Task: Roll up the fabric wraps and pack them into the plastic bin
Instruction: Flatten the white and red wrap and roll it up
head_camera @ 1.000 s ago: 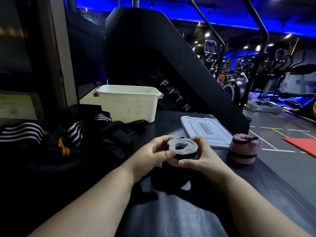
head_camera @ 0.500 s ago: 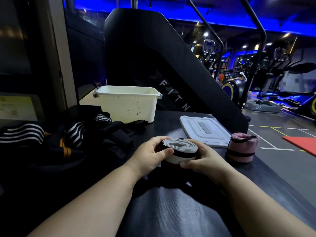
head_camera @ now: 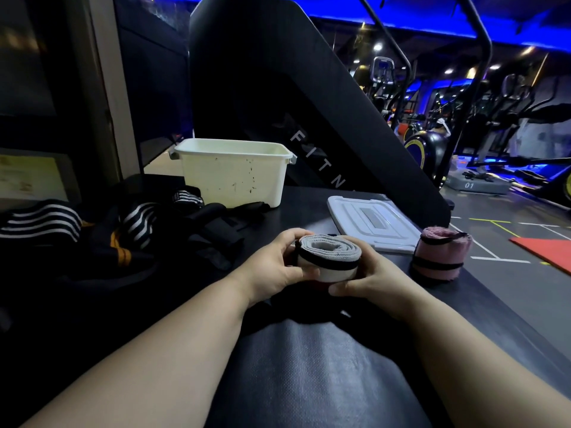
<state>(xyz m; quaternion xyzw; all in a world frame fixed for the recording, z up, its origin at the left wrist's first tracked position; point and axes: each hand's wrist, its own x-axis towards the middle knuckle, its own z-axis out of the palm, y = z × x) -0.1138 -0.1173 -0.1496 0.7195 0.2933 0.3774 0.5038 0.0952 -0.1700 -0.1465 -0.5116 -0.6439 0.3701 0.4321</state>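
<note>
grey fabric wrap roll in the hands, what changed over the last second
Little. The left hand and right hand kept gripping the grey rolled fabric wrap and turned it slightly, so more of its white-and-black side now faces the camera. Nothing was let go. The cream plastic bin, the white plastic lid, the pink rolled wrap and the pile of striped black wraps stayed put.

One head-worn wide-angle view, looking forward and down across the dark desk [head_camera: 309, 366]. It sits close over both forearms. The gym floor [head_camera: 506, 223] stretches off to the right.
</note>
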